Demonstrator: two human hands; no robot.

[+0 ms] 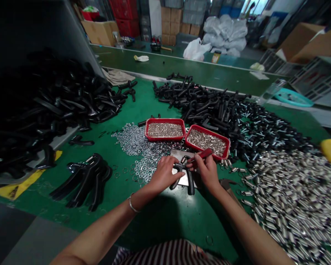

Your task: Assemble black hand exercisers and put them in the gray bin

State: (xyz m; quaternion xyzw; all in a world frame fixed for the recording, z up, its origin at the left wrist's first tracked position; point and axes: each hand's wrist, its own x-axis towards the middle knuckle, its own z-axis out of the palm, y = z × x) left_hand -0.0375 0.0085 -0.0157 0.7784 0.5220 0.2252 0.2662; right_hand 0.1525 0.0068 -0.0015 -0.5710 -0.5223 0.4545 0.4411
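Observation:
On a small metal plate at the middle of the green table lies a black clamp-like tool with two curved handles. My left hand grips its left side, thumb on the handle. My right hand is closed around a red-handled tool, whose tip points at the top of the black piece. Just behind the hands are a red tray of tiny metal parts and a second red tray of small pins. Washers and rings are spread left of the plate.
A hammer lies right of my right hand. Metal springs are heaped at the right, black handles behind the trays. Assembled black pieces sit at the left, near a large bin of black parts.

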